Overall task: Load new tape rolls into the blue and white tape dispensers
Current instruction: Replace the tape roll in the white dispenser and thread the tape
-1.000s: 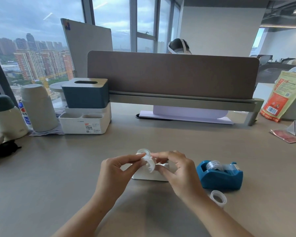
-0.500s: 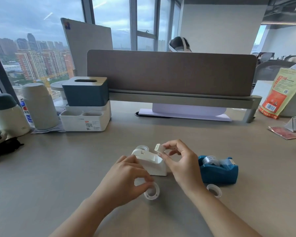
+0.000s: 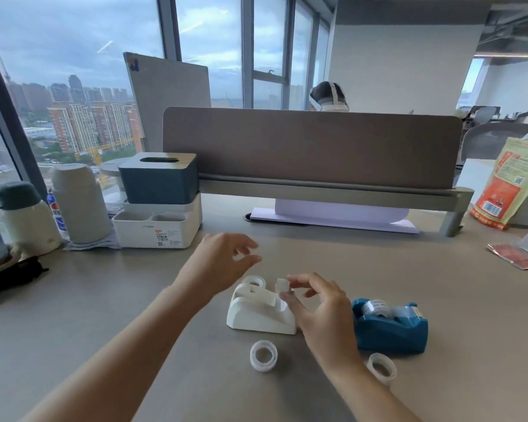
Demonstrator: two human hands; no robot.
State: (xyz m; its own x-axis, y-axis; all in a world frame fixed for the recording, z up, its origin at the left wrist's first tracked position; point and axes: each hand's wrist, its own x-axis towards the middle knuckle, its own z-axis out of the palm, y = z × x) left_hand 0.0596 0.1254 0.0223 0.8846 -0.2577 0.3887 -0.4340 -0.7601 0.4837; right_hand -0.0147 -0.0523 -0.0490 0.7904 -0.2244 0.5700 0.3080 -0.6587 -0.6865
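Note:
The white tape dispenser (image 3: 258, 315) stands on the desk with a tape roll (image 3: 254, 281) seated in its back. A strip runs from that roll to a small white tab (image 3: 282, 284), which my right hand (image 3: 320, 312) pinches just above the dispenser's front. My left hand (image 3: 223, 263) hovers behind the dispenser, fingers apart and holding nothing. To the right sits the blue tape dispenser (image 3: 390, 330) with a roll (image 3: 375, 307) in it. One loose white ring (image 3: 263, 355) lies in front of the white dispenser and another (image 3: 381, 364) in front of the blue one.
A white and blue desk organiser (image 3: 157, 205) and two flasks (image 3: 80, 202) stand at the back left. A brown divider panel (image 3: 311, 147) runs across the back. At the far right are an orange packet (image 3: 506, 190) and a red card (image 3: 515, 256).
My left hand set a loose ring down in front of the white dispenser, then lifted away toward the back. My right hand keeps its pinch on the tab.

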